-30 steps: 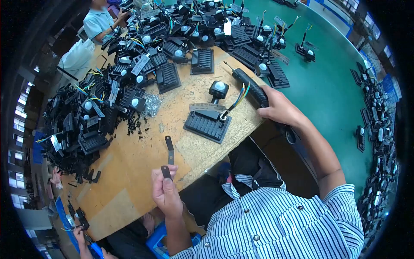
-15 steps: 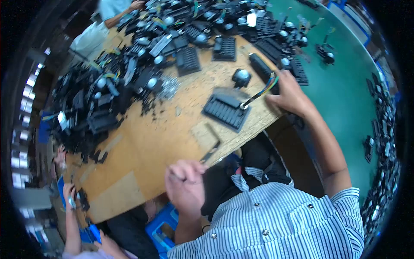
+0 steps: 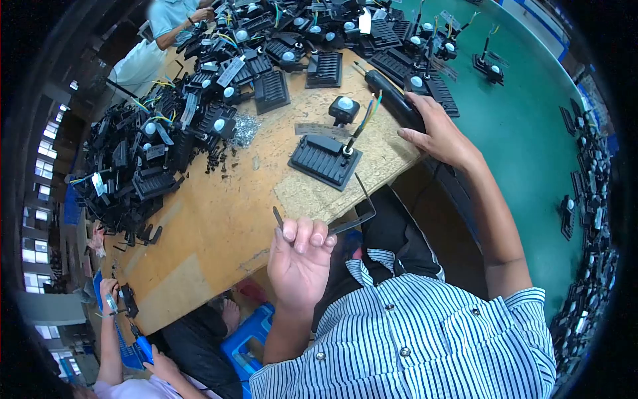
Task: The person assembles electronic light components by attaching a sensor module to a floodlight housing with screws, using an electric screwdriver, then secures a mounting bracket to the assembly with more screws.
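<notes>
My left hand (image 3: 300,263) is closed, palm up, on a thin black U-shaped bracket (image 3: 364,216) that sticks out past the fingertips, over the table's front edge. My right hand (image 3: 440,132) has its thumb and fingers around the rear of a black electric screwdriver (image 3: 387,92), which lies on the table with its tip pointing away. Between my hands sits a black finned floodlight housing (image 3: 324,161), fins up, with a cable and coloured wires (image 3: 367,116) rising from it. Just behind it is a black sensor with a white dome (image 3: 344,106).
A large heap of lamp parts (image 3: 143,149) covers the table's left and far side. Small screws (image 3: 244,130) lie beside it. A green surface (image 3: 512,173) on the right carries more lamps. Co-workers' hands (image 3: 107,292) show at lower left and far side.
My left hand has risen and moved forward, and the bracket has turned and shows more clearly. My right hand remains at the screwdriver. The whole view has shifted slightly.
</notes>
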A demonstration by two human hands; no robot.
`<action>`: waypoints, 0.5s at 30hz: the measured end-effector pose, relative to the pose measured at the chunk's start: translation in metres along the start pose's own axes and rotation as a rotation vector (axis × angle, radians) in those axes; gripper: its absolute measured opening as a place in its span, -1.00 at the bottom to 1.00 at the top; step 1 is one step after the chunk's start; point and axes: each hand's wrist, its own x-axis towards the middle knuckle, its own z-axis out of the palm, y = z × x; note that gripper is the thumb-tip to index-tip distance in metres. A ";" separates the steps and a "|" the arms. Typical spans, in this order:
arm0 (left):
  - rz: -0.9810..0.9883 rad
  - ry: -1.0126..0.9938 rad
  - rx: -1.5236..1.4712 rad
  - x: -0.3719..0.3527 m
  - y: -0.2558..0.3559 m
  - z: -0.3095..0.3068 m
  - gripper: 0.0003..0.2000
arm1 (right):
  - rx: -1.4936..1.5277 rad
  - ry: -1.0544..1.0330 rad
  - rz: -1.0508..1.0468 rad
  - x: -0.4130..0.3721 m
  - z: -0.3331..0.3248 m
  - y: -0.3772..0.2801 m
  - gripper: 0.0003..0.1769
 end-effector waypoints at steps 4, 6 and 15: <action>-0.026 0.009 0.045 0.002 -0.005 0.003 -0.85 | 0.064 0.300 -0.169 -0.037 -0.026 -0.043 -0.49; -0.030 0.008 0.113 0.005 -0.012 0.003 -0.78 | 0.782 0.028 -0.054 -0.062 -0.023 -0.070 -0.59; -0.017 -0.063 0.146 0.029 -0.033 0.024 -0.62 | 2.104 -0.100 0.266 -0.058 0.010 -0.111 -0.58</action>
